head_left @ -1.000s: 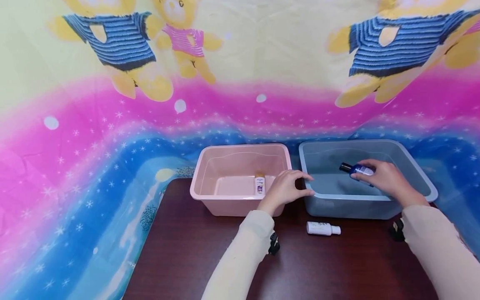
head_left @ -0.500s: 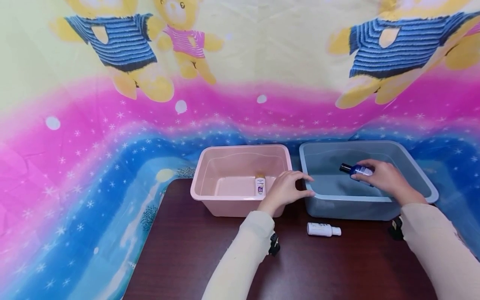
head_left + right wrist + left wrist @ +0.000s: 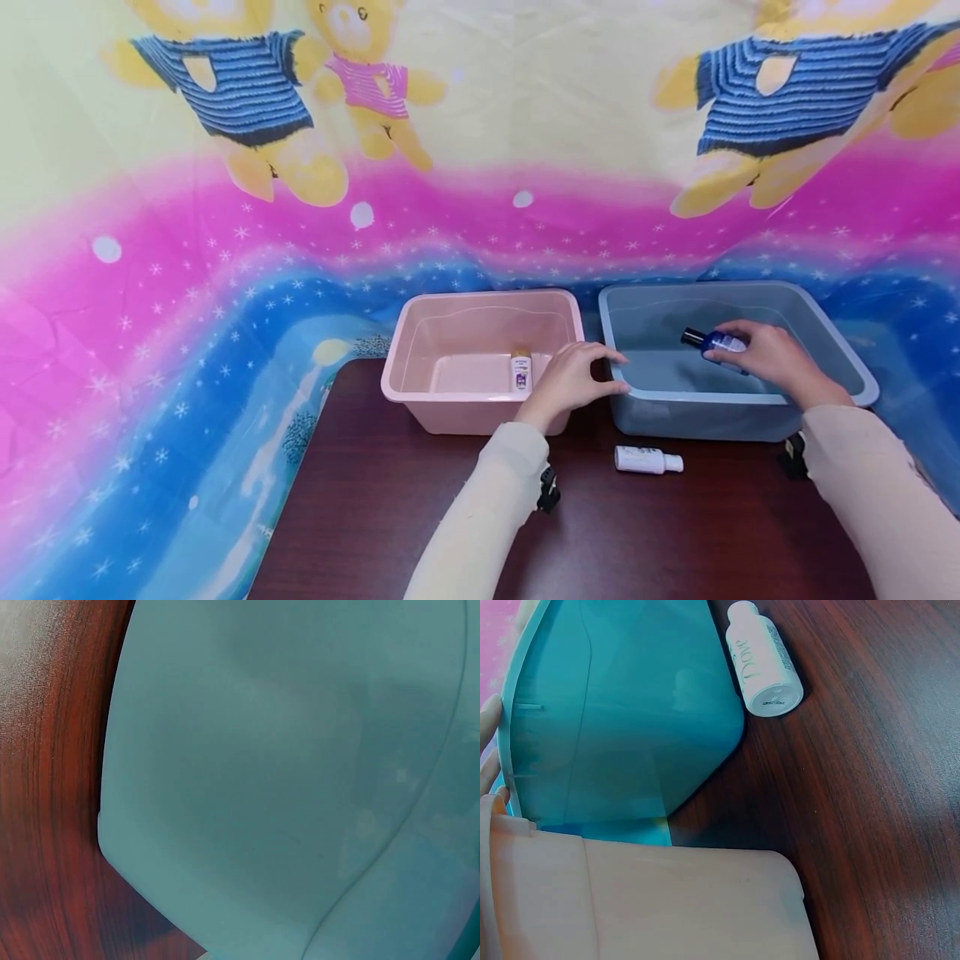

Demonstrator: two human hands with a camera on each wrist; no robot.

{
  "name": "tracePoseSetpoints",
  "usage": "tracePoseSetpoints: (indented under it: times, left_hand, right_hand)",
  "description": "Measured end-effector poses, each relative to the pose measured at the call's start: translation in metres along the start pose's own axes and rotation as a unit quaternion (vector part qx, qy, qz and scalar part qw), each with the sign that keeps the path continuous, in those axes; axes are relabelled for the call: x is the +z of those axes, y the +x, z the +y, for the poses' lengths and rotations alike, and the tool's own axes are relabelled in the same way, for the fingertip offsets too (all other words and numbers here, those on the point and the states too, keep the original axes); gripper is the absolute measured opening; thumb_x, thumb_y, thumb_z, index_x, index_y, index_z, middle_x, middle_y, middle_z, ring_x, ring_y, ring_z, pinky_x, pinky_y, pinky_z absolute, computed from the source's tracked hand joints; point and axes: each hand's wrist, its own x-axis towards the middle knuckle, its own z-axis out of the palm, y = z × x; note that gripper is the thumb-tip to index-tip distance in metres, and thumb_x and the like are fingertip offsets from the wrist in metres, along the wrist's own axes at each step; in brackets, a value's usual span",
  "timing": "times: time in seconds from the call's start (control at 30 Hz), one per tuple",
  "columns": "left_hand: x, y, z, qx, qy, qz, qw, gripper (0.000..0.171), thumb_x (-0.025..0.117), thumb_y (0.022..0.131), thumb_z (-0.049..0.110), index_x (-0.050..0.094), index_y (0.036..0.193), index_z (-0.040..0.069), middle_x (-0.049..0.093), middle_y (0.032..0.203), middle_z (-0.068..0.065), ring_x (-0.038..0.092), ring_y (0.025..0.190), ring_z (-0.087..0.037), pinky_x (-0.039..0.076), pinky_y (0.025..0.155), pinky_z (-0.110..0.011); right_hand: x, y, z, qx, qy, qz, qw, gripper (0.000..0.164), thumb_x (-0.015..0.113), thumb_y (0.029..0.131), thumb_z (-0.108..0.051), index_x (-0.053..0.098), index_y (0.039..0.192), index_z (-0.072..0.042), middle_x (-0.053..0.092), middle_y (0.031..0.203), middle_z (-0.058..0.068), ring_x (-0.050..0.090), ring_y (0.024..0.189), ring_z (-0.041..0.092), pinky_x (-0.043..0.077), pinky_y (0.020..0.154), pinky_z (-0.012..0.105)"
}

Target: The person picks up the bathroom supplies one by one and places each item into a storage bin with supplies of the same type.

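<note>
My right hand (image 3: 772, 357) grips a small dark blue bottle (image 3: 726, 343) with a black cap, tilted inside the blue-grey bin (image 3: 705, 398) and capped end to the left. At that bin's near left corner, my left hand (image 3: 573, 375) has its thumb and fingertips spread apart at the rim. In the left wrist view, fingertips (image 3: 489, 720) of this hand show along the rim. A white Dove bottle (image 3: 763, 664) lies on its side on the table before the bin. The right wrist view holds only the bin's outer wall (image 3: 247, 765) and the table; the hand is hidden there.
Left of the blue-grey bin stands a pink bin (image 3: 450, 397), holding a white bottle (image 3: 521, 371) with a gold cap and purple label. Both bins sit at the back of the dark wooden table (image 3: 360, 500), against a printed cloth (image 3: 480, 208) with teddy bears.
</note>
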Motion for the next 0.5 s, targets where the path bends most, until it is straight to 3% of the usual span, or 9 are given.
tracePoseSetpoints:
  times: [0.13,0.5]
  left_hand:
    - [-0.0012,-0.0004,0.0012,-0.003,-0.001,0.000,1.0000,0.038,0.075,0.085,0.046,0.071,0.119,0.031,0.065,0.118,0.018,0.054,0.114,-0.001,0.034,0.109,-0.026]
    - [-0.0014,-0.0014,0.0024,-0.010,-0.007,-0.001,0.9999,0.037,0.076,0.085,0.045,0.071,0.119,0.031,0.065,0.118,0.019,0.053,0.113,-0.001,0.036,0.106,-0.026]
  right_hand:
    - [-0.0007,0.0009,0.0006,-0.007,-0.006,0.003,1.000,0.082,0.067,0.088,-0.056,0.049,0.138,0.006,0.052,0.125,0.036,0.056,0.101,0.043,0.053,0.077,0.055]
    - [0.0002,0.0033,0.0019,-0.007,-0.005,0.002,1.000,0.082,0.067,0.088,-0.056,0.049,0.138,0.006,0.052,0.126,0.036,0.055,0.104,0.045,0.052,0.077,0.055]
